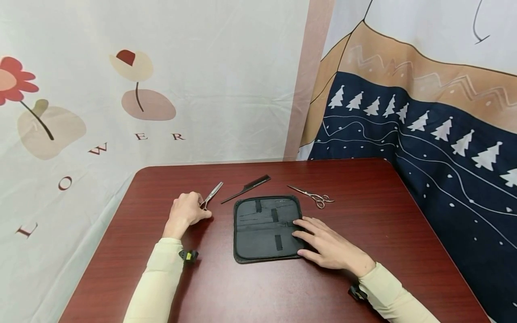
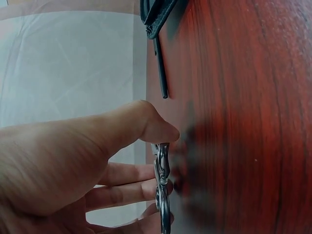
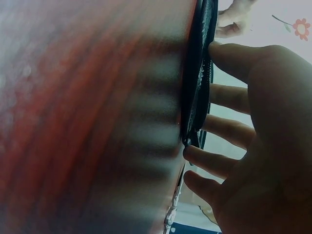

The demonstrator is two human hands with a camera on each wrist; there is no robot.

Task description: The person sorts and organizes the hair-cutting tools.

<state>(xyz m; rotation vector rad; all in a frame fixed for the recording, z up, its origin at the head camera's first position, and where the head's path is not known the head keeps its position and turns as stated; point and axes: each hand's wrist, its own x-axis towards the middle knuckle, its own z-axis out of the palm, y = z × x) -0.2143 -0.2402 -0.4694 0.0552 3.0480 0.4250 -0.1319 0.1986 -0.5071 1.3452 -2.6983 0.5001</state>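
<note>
Counted on one surface (image 1: 226, 291): one black case (image 1: 256, 240); two pairs of scissors, left scissors (image 1: 213, 193) off case's far left corner, right scissors (image 1: 312, 195) off its far right; one comb (image 1: 255, 183) beyond its far edge. Two hands: left hand (image 1: 186, 211) left of case, right hand (image 1: 329, 244) at its right edge. Beyond case, left: five printed letters (image 1: 140, 136).

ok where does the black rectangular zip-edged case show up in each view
Head: the black rectangular zip-edged case lies open-faced below centre.
Left wrist: only a corner shows, at the top edge, near the middle.
Right wrist: edge-on strip, upper half, right of centre, beside the bare right hand.
Shared landmark: glossy red-brown wood-grained table.
</note>
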